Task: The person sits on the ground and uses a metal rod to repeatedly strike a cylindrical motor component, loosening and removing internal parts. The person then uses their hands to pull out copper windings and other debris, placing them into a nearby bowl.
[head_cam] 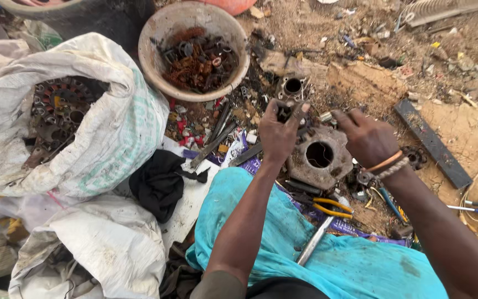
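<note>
Biggest thing near us is the white sack, left of the motor housing, its mouth showing rusty stator parts we can't really count. Up and left of the housing sits a round basin of dark scrap, contents too jumbled to sort out. Our left hand pinches a small dark metal piece just above the housing; what it is, hard to say. Our right hand curls over the housing's right edge, fingertips hidden.
</note>
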